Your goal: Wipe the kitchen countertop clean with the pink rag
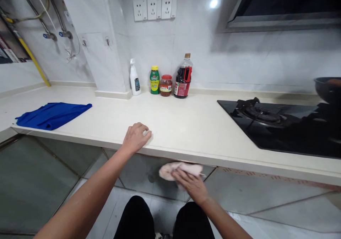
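My left hand [136, 136] rests on the front edge of the pale countertop [165, 125]. Its fingers are loosely bent, with the thumb apart from them and nothing visible in the grasp. Below the counter's edge, my right hand [191, 185] presses a pale pink cloth [181, 169] against the grey-green cabinet front [144, 171]. The cloth is bunched under the fingers, and part of it is hidden by them. A round knob [151, 178] shows on the cabinet front, left of the cloth.
A blue cloth [53, 115] lies on the counter at left. Along the wall stand a white spray bottle [135, 79], a green bottle [154, 81], a red-lidded jar [166, 86] and a dark sauce bottle [183, 77]. At right are a black gas stove [282, 136] and a wok [329, 90].
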The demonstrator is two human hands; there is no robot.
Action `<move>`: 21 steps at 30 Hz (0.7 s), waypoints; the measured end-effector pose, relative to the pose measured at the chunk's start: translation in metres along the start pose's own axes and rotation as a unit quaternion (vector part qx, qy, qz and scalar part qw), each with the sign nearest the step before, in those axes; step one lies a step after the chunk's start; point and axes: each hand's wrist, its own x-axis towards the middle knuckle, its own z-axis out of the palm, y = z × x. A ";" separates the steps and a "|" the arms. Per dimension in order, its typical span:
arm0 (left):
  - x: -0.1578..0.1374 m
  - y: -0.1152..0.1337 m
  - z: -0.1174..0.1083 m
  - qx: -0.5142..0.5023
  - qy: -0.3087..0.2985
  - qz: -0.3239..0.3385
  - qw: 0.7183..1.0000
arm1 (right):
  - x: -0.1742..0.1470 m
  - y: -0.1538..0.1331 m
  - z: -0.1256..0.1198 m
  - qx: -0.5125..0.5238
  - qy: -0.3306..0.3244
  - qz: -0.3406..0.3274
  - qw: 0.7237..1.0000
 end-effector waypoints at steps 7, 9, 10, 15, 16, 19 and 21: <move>0.000 0.008 -0.001 0.003 -0.022 -0.007 1.000 | -0.073 0.058 -0.045 -0.083 0.085 0.156 0.981; -0.001 0.009 -0.001 0.004 -0.026 -0.010 1.000 | -0.061 0.045 -0.037 -0.064 0.105 0.154 0.980; -0.001 0.009 -0.001 0.004 -0.026 -0.011 1.000 | -0.052 0.035 -0.031 -0.057 0.114 0.151 0.980; -0.007 0.010 -0.001 0.005 -0.022 -0.016 1.000 | 0.018 -0.029 0.004 0.000 0.099 0.081 0.992; -0.008 0.010 0.000 0.005 -0.019 -0.020 1.000 | 0.037 -0.042 0.012 0.021 0.081 0.051 0.995; -0.011 0.007 0.004 -0.007 -0.010 -0.025 1.000 | 0.100 -0.086 0.043 0.095 0.039 -0.026 0.994; -0.012 0.006 0.008 -0.024 -0.003 -0.021 0.999 | 0.143 -0.116 0.065 0.167 -0.001 -0.064 0.984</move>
